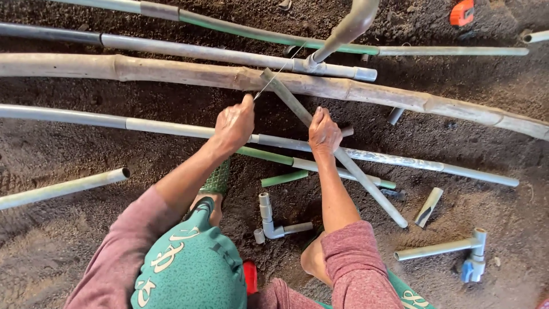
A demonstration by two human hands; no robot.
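The person squats on dark soil ground [68,269] and works with both hands on a grey pipe [343,157] that lies diagonally over the other pipes. The upper end of this pipe rests against a thick bamboo pole [171,71], and its lower end reaches down toward the right side of the ground, near a short cut pipe piece [429,206].

The left hand [233,125] is closed in a fist around a thin wire or string [280,71], which runs tight up and to the right toward the top end of the diagonal pipe. The right hand [323,133] is closed over the diagonal pipe, pressing it down where it crosses a long grey pipe [171,129] lying across the ground.

Just below the hands there is a green pipe section [266,155] and a short loose green piece [284,178]. Between the person's feet lies a white elbow fitting [269,220] with short stubs. Near the lower right edge of the ground lies a pipe with a tee joint [452,247], and a blue valve [472,269] is just beside it. Near the upper right corner an orange object [462,12] is partly visible. At the left edge another pale pipe [63,187] lies with its open end toward the person.
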